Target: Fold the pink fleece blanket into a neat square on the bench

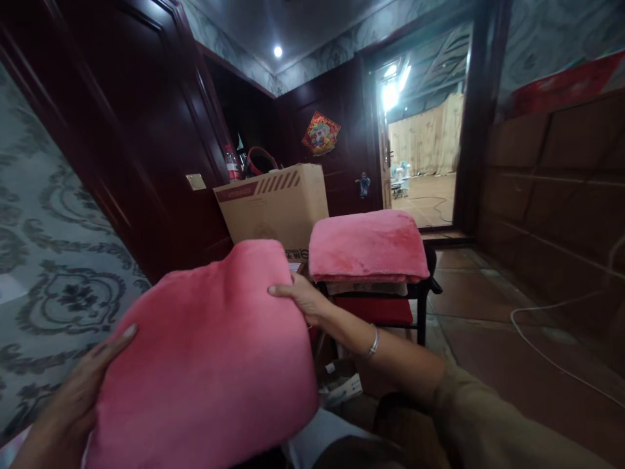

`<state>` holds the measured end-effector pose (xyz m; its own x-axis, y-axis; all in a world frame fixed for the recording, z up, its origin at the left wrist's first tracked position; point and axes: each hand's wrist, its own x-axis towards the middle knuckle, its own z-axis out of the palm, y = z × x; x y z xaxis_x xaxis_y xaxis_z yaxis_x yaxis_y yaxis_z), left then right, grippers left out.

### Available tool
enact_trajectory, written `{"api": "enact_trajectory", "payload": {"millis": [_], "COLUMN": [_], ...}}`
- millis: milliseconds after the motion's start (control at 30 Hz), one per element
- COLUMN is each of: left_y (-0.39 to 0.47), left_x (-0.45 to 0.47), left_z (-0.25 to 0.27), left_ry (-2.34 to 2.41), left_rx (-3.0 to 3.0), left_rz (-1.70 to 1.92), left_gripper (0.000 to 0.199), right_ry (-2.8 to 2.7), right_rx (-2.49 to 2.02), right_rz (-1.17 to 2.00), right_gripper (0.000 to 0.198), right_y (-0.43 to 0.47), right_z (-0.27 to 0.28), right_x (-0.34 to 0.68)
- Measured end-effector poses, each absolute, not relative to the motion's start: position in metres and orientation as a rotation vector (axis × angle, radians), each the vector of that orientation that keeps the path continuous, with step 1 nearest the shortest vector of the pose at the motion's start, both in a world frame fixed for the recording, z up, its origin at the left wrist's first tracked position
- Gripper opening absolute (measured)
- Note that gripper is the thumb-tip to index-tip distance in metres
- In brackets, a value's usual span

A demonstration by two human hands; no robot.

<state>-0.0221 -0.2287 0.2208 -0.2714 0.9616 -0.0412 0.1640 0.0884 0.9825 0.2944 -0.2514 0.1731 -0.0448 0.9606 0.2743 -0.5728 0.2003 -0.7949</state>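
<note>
A thick pink plush cushion, or possibly a folded blanket, fills the lower left of the head view in front of me. My left hand grips its left edge, thumb on top and the other fingers hidden underneath. On its right upper edge, my right hand is closed with the thumb over the plush and the fingers behind. A second pink plush piece, apparently folded, lies across the top of a dark chair with a red seat, just beyond my right hand.
Behind stands a cardboard box with a bottle by its top. A doorway opens at the back right. A white cable runs over the tiled floor. Patterned wall is close on the left.
</note>
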Motion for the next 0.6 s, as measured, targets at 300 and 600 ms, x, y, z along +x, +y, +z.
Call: {"api": "enact_trajectory", "payload": {"millis": [300, 600], "left_y": [-0.190, -0.140], "left_x": [0.115, 0.255], "left_z": [0.292, 0.325], "left_ry": [0.942, 0.679], "left_rx": [1.298, 1.283], "left_rz": [1.337, 1.083], "left_gripper": [0.032, 0.026], "right_ry": [-1.113, -1.091], "right_rx": [-0.656, -1.127], "right_rz": [0.948, 0.559], "right_gripper": [0.065, 0.053], "right_y": [-0.277, -0.282], "right_z": [0.254, 0.287], "right_x": [0.422, 0.552]}}
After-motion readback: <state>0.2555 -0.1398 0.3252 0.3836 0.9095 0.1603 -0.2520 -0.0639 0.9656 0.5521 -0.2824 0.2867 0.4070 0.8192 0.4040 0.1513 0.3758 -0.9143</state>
